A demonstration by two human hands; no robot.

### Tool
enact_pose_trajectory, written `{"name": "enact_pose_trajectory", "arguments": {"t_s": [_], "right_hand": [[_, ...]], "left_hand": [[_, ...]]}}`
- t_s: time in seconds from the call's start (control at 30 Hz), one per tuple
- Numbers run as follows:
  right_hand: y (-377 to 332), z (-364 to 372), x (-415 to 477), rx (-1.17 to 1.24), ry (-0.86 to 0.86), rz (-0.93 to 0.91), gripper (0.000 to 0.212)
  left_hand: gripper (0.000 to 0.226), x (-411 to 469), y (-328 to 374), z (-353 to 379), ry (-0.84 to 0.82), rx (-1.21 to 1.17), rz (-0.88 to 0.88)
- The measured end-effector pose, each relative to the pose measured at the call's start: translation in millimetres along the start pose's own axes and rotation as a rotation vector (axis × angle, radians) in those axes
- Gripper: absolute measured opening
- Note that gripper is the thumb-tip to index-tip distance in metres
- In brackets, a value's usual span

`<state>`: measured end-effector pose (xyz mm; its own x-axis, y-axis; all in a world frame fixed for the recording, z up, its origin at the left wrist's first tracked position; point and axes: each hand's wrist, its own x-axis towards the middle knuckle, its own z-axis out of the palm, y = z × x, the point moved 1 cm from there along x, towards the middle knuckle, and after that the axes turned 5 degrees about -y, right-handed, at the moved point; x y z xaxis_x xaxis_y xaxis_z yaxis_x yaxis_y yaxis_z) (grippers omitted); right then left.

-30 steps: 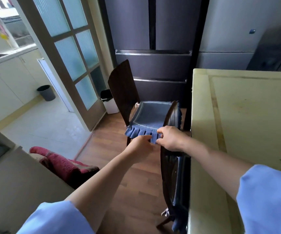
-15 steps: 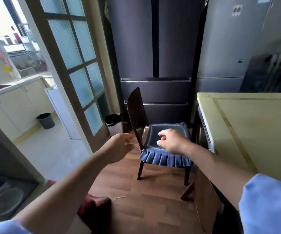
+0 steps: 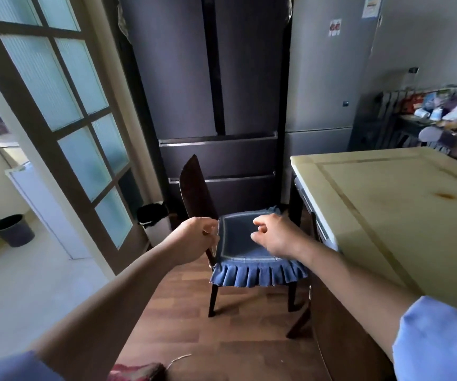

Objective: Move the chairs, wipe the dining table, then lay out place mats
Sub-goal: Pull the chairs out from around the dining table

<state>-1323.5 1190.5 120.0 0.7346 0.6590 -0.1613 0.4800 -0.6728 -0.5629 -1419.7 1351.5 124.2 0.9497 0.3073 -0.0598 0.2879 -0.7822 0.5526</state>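
Observation:
A dark wooden chair [image 3: 197, 188] with a blue frilled seat cushion [image 3: 245, 259] stands on the wood floor, in front of the fridge and beside the left end of the pale dining table [image 3: 386, 215]. My left hand [image 3: 194, 239] is at the lower front edge of the chair back, fingers and thumb curled round it. Just above the cushion, my right hand [image 3: 275, 237] hovers with loosely curled fingers and holds nothing. No place mats or cloth are in view.
A dark fridge [image 3: 216, 92] stands right behind the chair, with a grey one [image 3: 329, 78] beside it. A glass-paned door [image 3: 70, 119] is at left. A small bin [image 3: 153, 221] sits by the door and a dark bin [image 3: 13, 229] beyond. A cluttered sideboard [image 3: 428, 114] stands at far right.
The view has lifted and the nearer chair has left the frame. My left hand reached forward to the chair back and closed on it. My right hand stays over the cushion.

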Motion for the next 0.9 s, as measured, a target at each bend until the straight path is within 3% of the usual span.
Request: {"name": "enact_pose_trajectory", "arguments": {"t_s": [0.27, 0.9], "right_hand": [[-4, -11, 78, 0.04, 0.014, 0.02, 0.048], [-104, 14, 283, 0.047, 0.052, 0.056, 0.054]], "left_hand": [[0.046, 94, -31, -24, -0.02, 0.016, -0.088], [0.044, 287, -171, -107, -0.017, 0.001, -0.156]]}}
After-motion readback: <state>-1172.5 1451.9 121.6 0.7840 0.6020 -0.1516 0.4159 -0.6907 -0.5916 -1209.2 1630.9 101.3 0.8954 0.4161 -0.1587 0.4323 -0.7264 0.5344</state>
